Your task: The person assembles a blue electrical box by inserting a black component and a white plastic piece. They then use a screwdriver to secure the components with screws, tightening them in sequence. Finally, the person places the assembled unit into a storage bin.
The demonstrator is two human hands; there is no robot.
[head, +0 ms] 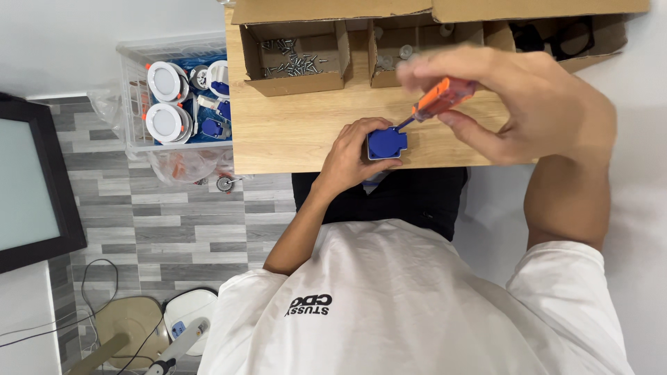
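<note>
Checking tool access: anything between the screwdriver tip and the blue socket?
Nothing visible. The screwdriver in the right hand already meets the top of the blue socket; the left hand grips its side, clear of the tip.

1. The person wears a white T-shirt (410, 305) with short sleeves.
2. The shirt has small black letters on it.
3. Both arms are bare below the sleeves.
4. Dark checked trousers (417, 198) show above the shirt.
</note>
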